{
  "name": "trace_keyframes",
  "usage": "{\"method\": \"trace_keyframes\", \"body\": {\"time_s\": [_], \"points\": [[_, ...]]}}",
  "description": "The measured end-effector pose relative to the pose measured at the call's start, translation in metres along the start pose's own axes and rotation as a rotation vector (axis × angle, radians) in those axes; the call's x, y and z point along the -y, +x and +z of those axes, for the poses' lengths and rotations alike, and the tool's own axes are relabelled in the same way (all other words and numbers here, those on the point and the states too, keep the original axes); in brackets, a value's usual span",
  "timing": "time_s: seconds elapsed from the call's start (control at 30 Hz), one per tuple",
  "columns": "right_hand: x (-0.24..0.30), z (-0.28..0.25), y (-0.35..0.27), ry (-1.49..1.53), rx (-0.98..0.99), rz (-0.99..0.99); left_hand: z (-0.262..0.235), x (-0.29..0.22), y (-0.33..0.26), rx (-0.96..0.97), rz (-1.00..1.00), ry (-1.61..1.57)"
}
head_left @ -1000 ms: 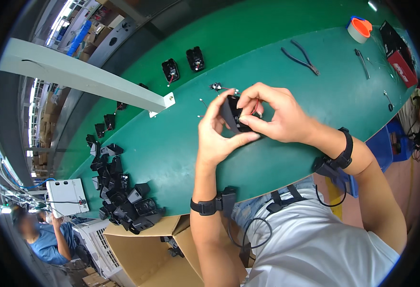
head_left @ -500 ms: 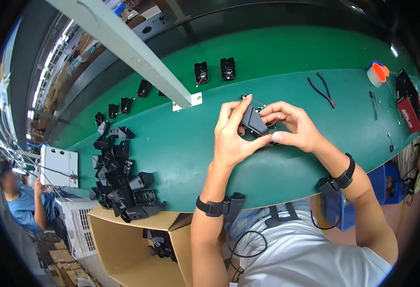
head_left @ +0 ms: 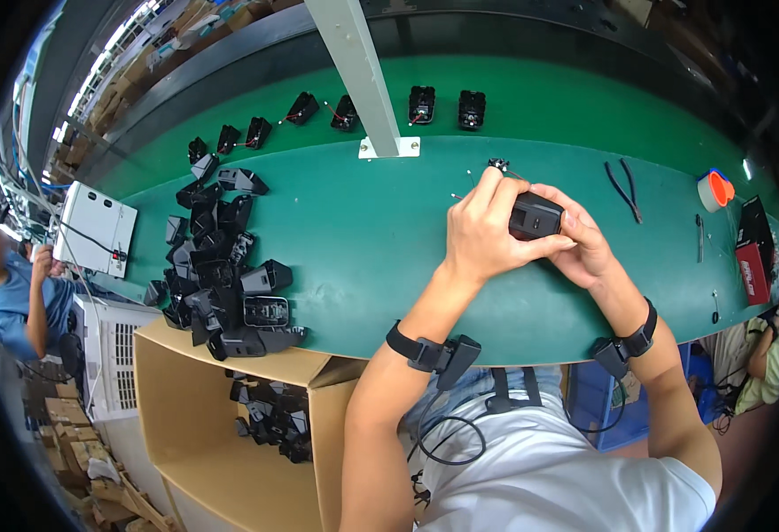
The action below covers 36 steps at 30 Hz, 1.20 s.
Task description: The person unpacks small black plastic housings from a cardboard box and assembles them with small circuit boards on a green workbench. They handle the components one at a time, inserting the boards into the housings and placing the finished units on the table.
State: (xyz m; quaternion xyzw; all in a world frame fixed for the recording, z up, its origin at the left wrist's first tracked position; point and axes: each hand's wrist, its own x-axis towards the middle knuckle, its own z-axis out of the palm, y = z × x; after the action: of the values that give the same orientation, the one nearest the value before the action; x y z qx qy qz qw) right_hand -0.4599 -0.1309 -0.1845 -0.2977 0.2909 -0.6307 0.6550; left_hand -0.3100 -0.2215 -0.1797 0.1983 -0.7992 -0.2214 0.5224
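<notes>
A black plastic housing [head_left: 536, 217] is held between my two hands above the green table. My left hand [head_left: 485, 230] grips its left side, with the thumb along the near edge and the fingers curled over the top. My right hand [head_left: 589, 250] closes around its right side, fingers behind and thumb at the near corner. One face with small slots is turned up toward me. Just beyond my left fingers shows a small black part [head_left: 498, 165] with a thin wire; whether it joins the housing is hidden.
A heap of black housings [head_left: 216, 266] lies on the left, above a cardboard box [head_left: 230, 461] holding more. Open housings with wires [head_left: 422, 105] line the far ledge near a metal post [head_left: 354, 71]. Pliers [head_left: 624, 191], an orange-white tape roll [head_left: 716, 190] and a screwdriver [head_left: 700, 238] lie right.
The housing has been turned, so its slotted face shows instead of the smooth sloping side. My left hand has moved over its top. The whole view has shifted.
</notes>
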Motion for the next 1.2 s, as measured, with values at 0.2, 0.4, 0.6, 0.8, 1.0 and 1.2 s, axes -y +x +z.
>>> {"method": "trace_keyframes", "body": {"time_s": [0.2,0.4,0.6,0.8,1.0,1.2], "points": [[0.010,0.002,-0.006,0.011,-0.009,0.109,-0.009,0.006,0.002,0.079,0.129,0.144],[0.012,0.008,-0.007,-0.044,-0.081,0.062,-0.007,0.010,-0.004,0.070,0.086,0.143],[0.009,0.012,-0.011,-0.213,-0.154,-0.094,0.016,0.014,-0.013,0.149,0.034,0.010],[0.039,0.007,0.012,-0.858,-0.139,-0.374,0.000,0.000,0.008,0.283,-0.133,0.141],[0.084,-0.076,0.117,-1.487,-0.073,-0.552,-0.116,0.034,0.062,0.970,-0.338,0.766],[0.075,-0.175,0.175,-1.608,-0.124,-0.542,-0.275,0.029,-0.002,0.844,-0.518,1.000]]}}
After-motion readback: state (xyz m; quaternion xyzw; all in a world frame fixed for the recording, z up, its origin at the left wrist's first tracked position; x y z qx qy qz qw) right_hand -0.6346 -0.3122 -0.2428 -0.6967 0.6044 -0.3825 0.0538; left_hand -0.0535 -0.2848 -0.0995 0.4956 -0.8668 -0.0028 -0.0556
